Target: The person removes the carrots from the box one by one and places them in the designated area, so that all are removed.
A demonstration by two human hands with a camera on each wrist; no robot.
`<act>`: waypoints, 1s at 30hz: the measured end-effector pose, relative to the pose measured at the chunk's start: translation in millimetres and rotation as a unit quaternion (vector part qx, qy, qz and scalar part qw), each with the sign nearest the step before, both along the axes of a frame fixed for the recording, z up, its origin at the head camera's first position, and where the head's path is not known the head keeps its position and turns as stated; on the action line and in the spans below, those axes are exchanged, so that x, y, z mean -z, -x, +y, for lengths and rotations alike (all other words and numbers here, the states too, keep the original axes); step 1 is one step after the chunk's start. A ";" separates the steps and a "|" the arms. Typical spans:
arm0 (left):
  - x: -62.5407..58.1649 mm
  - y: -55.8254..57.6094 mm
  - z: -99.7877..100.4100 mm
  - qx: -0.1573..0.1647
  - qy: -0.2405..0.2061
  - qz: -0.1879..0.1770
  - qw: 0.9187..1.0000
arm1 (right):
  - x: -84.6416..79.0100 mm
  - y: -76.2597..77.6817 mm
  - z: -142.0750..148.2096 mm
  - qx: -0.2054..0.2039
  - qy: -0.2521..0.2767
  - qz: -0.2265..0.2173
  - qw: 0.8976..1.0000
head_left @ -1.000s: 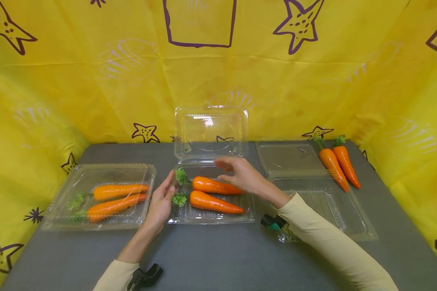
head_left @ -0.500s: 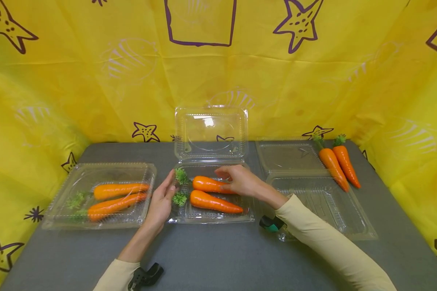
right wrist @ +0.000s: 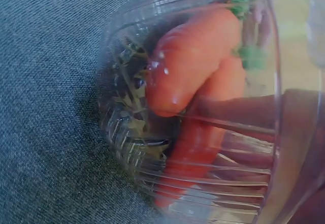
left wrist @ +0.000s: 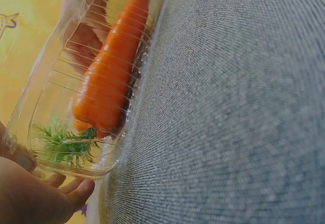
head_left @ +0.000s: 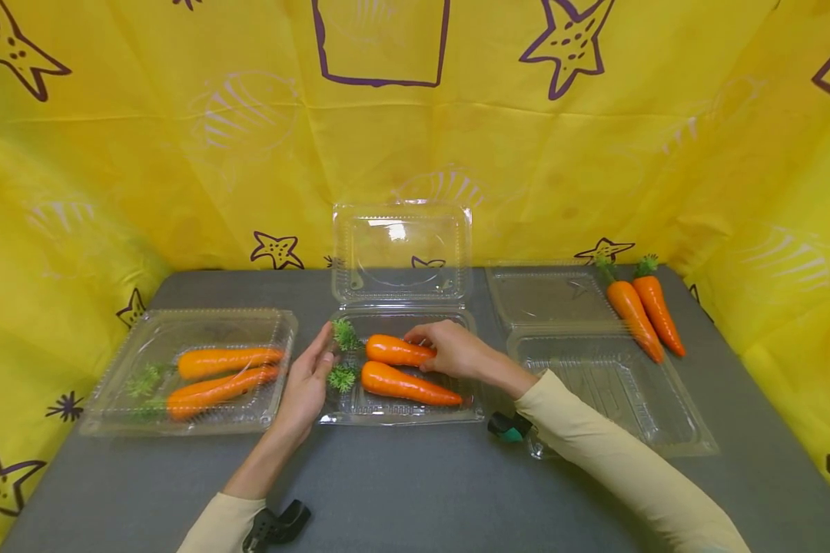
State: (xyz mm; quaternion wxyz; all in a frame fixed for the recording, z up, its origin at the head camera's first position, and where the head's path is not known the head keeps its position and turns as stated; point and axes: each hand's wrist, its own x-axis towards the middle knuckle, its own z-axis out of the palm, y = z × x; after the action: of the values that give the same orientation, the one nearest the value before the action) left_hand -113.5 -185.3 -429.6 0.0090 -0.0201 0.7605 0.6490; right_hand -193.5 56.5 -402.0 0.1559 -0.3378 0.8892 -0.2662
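In the head view, an open clear plastic clamshell box (head_left: 401,420) stands at the middle, with two orange carrots in it. My right hand (head_left: 456,350) reaches into this box and holds the rear carrot (head_left: 390,350) around its tapered half, thumb on the near side. The carrot's tip is hidden by the hand. In front of it lies the second carrot (head_left: 408,384), its green leafy top to the left. My left hand (head_left: 307,384) rests along the box's left wall, fingers stretched away from me; the left wrist view shows its fingertips (left wrist: 81,189) against the outside of the plastic.
A closed clear box (head_left: 231,322) with two carrots stands at left. To the right is another open clear box (head_left: 692,430), where two carrots (head_left: 643,315) lie across its right rear edge. A yellow patterned cloth (head_left: 415,138) hangs behind the grey table (head_left: 401,491).
My right hand has come down from above the rear carrot, and its fingers now grip it. The left hand has stayed at the box's left wall.
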 end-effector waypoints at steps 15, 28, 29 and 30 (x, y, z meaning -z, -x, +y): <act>-1.3 0.1 2.3 -0.001 -0.016 -0.005 1.000 | -3.5 -1.9 3.4 0.020 -0.002 0.030 0.999; -2.7 -2.6 3.1 0.002 -0.025 0.003 1.000 | -31.9 -2.8 17.6 0.040 0.051 0.061 0.996; -2.7 -3.0 3.2 0.001 -0.025 0.004 1.000 | -33.6 -3.2 18.8 0.042 0.057 0.061 0.996; -2.6 -3.1 3.3 0.001 -0.026 0.005 1.000 | -35.2 -3.5 20.0 0.045 0.062 0.061 0.995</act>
State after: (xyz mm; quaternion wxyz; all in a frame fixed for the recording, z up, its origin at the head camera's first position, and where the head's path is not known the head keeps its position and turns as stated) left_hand -110.4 -182.1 -426.9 0.0065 -0.0165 0.7433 0.6687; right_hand -190.0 76.4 -366.9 0.0684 -0.3220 0.8931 -0.3066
